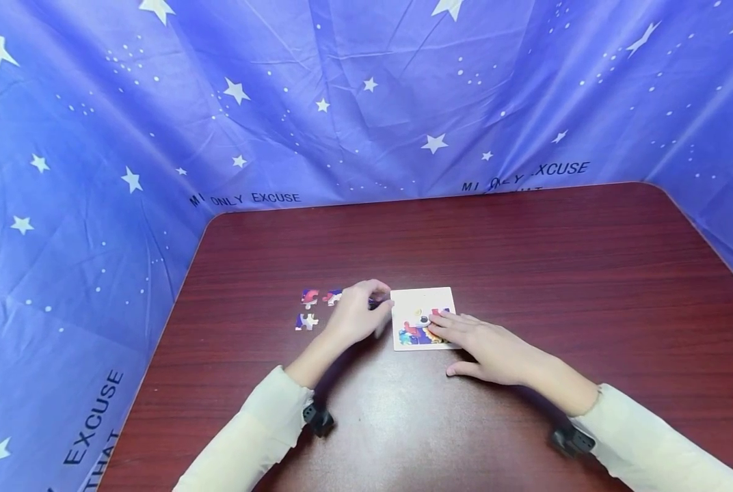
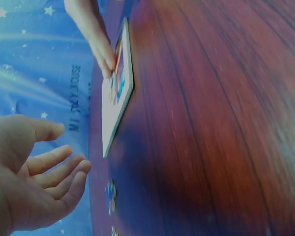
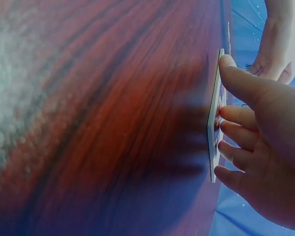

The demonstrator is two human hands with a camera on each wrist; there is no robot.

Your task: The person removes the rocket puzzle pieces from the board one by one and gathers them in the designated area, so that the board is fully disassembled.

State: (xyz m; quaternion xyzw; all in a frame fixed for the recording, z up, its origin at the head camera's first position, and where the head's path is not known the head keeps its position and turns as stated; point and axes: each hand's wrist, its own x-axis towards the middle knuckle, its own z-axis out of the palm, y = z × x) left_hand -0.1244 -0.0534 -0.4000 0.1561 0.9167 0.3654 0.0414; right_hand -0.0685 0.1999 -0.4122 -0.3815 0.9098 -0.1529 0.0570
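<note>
A square white puzzle board (image 1: 422,299) lies flat on the table, with colourful pieces fitted along its lower part. My right hand (image 1: 492,348) rests its outstretched fingertips on those pieces; the right wrist view shows the spread fingers (image 3: 236,135) over the board (image 3: 212,147). Just left of the board hovers my left hand (image 1: 355,313). Its fingers are loosely bent in the left wrist view, and nothing shows between them and the thumb (image 2: 50,131). Loose jigsaw pieces (image 1: 307,322) lie left of that hand, which partly hides others.
The dark red wooden table (image 1: 526,253) reaches to a blue star-patterned curtain (image 1: 366,123) behind and at both sides. A small black device (image 1: 319,418) sits at the left cuff, and another (image 1: 572,441) at the right cuff.
</note>
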